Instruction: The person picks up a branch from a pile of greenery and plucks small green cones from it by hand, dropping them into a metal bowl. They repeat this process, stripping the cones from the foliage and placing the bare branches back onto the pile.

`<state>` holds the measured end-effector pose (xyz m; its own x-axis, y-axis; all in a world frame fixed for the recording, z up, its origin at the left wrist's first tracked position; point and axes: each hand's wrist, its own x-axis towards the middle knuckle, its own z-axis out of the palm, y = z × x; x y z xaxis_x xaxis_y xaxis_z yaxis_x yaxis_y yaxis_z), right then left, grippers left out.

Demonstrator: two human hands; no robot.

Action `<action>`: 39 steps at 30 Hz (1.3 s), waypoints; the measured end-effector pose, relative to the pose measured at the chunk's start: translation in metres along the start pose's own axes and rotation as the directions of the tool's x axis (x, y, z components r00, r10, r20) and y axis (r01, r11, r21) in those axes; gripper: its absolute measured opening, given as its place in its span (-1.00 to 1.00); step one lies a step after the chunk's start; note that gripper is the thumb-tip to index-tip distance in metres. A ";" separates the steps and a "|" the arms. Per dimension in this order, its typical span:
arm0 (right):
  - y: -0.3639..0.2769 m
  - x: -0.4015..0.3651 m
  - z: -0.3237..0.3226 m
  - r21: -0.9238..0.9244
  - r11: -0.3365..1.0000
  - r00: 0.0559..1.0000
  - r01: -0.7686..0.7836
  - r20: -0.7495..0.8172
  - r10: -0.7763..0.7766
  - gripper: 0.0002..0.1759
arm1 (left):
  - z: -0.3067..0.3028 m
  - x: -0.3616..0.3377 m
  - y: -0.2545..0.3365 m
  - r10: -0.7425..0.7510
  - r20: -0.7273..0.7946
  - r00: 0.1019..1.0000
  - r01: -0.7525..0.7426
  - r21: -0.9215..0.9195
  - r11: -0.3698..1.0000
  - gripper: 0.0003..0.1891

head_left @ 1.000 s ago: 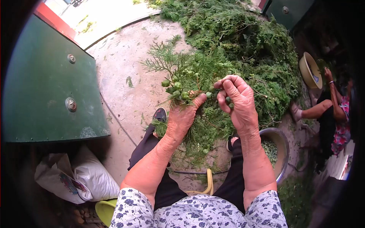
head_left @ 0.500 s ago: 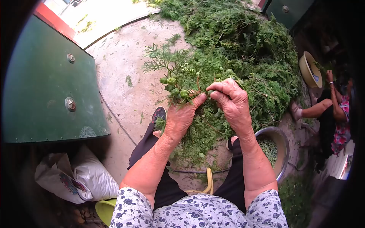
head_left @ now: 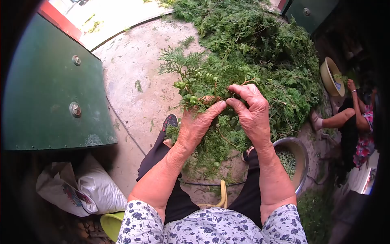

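My left hand (head_left: 197, 122) is closed around a leafy green branch (head_left: 180, 67) with several round green cones (head_left: 193, 99) beside its fingers. Close to its thumb tip, my right hand (head_left: 251, 107) pinches at the same branch; whatever lies between its thumb and finger is too small to make out. More sprigs hang below both hands, between my knees. By my right leg stands a metal basin (head_left: 302, 162) holding many small green cones (head_left: 287, 162).
A large heap of green branches (head_left: 260, 49) lies ahead and right. Green metal door (head_left: 44, 89) at left, white sacks (head_left: 99, 187) and a yellow-green bowl (head_left: 111, 225) below it. At right, a seated person (head_left: 359, 118) holds a sprig near a beige basin (head_left: 330, 77).
My right hand has shifted slightly, its fingertips now lower against the branch. The branch has moved a little right. The other person's hand has lowered slightly.
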<state>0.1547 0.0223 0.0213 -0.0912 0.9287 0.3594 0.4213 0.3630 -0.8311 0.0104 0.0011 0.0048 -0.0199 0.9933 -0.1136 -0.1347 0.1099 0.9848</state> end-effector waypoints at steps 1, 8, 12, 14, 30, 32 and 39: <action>0.000 0.000 0.001 0.000 1.000 1.000 -0.001 0.000 0.001 -0.70 | 0.000 0.000 -0.001 -0.001 0.000 1.000 0.001 0.001 1.000 -0.77; 0.003 -0.001 0.001 -0.132 0.974 0.982 0.185 -0.017 -0.189 -0.78 | 0.000 0.001 -0.005 0.072 0.017 0.997 -0.071 -0.007 0.997 -0.80; 0.002 -0.003 -0.006 0.756 0.471 0.876 -0.454 0.282 0.392 -0.82 | -0.001 0.006 0.000 0.024 -0.050 0.998 -0.033 -0.189 0.981 -0.84; 0.000 0.001 -0.006 0.816 0.406 0.862 -0.411 0.203 0.464 -0.83 | -0.002 0.006 0.000 0.003 -0.060 0.998 -0.015 -0.209 0.978 -0.84; 0.000 -0.011 0.007 0.430 0.787 0.894 -0.442 0.144 0.423 -0.66 | -0.002 0.004 0.005 -0.018 0.003 1.000 0.018 -0.248 0.969 -0.80; -0.004 -0.010 0.008 0.391 0.833 0.920 -0.392 0.148 0.364 -0.66 | -0.003 0.005 0.000 0.022 -0.005 1.000 -0.022 -0.219 0.975 -0.80; -0.001 -0.016 0.006 0.444 0.755 0.866 -0.482 0.112 0.487 -0.67 | 0.003 0.000 -0.004 0.145 0.003 0.989 -0.144 -0.100 0.985 -0.81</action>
<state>0.1501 0.0079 0.0136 0.0246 0.9897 -0.1408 -0.0388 -0.1397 -0.9894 0.0136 0.0012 0.0015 -0.0359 0.9989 0.0308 -0.2291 -0.0382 0.9727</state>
